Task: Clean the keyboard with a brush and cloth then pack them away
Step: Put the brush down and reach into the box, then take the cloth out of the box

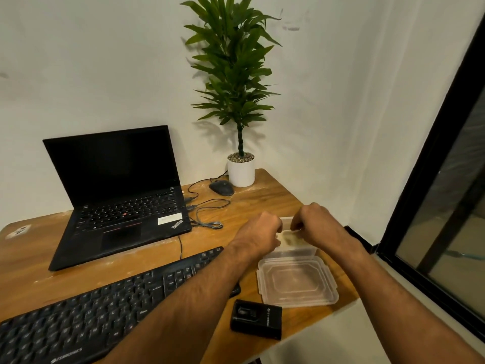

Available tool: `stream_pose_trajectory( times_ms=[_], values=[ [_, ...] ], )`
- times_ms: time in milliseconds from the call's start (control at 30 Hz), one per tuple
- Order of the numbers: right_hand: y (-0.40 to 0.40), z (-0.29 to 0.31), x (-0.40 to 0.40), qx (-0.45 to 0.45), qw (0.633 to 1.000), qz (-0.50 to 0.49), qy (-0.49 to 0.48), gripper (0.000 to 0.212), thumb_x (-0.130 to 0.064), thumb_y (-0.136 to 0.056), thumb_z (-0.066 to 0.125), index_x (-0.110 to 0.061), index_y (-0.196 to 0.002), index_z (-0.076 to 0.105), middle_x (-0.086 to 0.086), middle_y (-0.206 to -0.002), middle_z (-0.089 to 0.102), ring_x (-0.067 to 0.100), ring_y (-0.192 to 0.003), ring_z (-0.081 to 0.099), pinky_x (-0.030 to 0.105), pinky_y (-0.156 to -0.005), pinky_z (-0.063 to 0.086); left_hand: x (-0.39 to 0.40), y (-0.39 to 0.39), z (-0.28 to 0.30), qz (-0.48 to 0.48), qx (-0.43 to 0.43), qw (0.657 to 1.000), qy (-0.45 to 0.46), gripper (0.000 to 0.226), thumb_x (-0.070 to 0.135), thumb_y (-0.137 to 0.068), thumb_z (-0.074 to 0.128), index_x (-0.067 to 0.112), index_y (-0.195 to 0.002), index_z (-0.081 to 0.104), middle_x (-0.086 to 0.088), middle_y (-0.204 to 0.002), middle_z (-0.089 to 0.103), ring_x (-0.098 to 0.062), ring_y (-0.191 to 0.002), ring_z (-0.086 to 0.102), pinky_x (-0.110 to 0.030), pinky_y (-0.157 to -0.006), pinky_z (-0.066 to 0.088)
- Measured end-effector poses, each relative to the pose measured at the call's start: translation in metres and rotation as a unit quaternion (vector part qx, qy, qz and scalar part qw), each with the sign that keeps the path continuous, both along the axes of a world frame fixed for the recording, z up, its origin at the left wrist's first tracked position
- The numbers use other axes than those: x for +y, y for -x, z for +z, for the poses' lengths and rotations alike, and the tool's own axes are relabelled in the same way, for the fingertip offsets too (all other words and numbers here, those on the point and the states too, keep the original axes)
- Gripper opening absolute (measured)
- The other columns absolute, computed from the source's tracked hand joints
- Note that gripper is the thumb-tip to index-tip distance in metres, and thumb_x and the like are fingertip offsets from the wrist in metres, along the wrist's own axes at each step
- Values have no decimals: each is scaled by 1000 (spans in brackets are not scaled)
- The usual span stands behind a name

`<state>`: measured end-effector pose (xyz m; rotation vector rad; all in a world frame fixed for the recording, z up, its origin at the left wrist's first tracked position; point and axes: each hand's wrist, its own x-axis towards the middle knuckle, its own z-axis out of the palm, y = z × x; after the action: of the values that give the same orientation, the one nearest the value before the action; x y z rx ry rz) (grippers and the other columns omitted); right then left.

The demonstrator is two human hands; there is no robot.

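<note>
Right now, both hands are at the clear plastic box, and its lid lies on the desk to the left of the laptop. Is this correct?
Not quite. The head view shows the lid right of the laptop, beside the keyboard. Both hands are indeed at the clear plastic box.

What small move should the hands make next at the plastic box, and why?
Probably lift the contents out of the clear box: both the left hand and the right hand are curled over it, its lid lies off beside it, and the keyboard waits.
</note>
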<state>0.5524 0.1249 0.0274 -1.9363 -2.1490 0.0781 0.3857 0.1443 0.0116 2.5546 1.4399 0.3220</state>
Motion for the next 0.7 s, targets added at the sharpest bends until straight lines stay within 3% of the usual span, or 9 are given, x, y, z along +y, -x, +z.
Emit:
stream_pose_trajectory(
  times_ms=[133,233,400,533,700],
  values=[
    [-2,-9,14,-75,995,44,51,7,-15,-89,74,-20,-92,77,-1,-95,70,9,-77,65,28,-82,59,11,-11,2,-9,41,999,19,7,9,-95,70,14,-97,73,-5,-99,72,-18,-89,67,-37,-87,61],
    [1,-11,24,-122,989,66,59,6,-16,-91,69,-16,-91,75,2,-93,70,13,-78,67,32,-82,60,18,-16,5,-19,79,997,6,10,4,-95,66,10,-95,73,-6,-94,70,-19,-85,66,-37,-84,61],
    [4,-15,34,-148,982,87,80,3,-16,-89,71,-15,-87,73,3,-88,70,16,-77,67,35,-79,60,22,-22,3,-36,119,992,-20,10,3,-93,69,12,-93,72,2,-77,52,-20,-82,63,-35,-78,59],
    [0,-8,30,-107,988,83,70,5,-18,-80,76,-15,-83,73,1,-81,68,14,-71,64,33,-73,60,24,-15,6,-40,101,994,11,9,11,-86,79,13,-92,73,-3,-90,69,-19,-83,66,-36,-78,61],
    [-11,2,25,45,998,36,-22,8,-22,-71,75,-21,-79,74,-7,-75,67,9,-66,61,31,-64,60,28,-3,14,-15,7,1000,4,15,21,-86,80,21,-81,65,2,-82,65,-14,-76,62,-28,-62,52]
  ],
)
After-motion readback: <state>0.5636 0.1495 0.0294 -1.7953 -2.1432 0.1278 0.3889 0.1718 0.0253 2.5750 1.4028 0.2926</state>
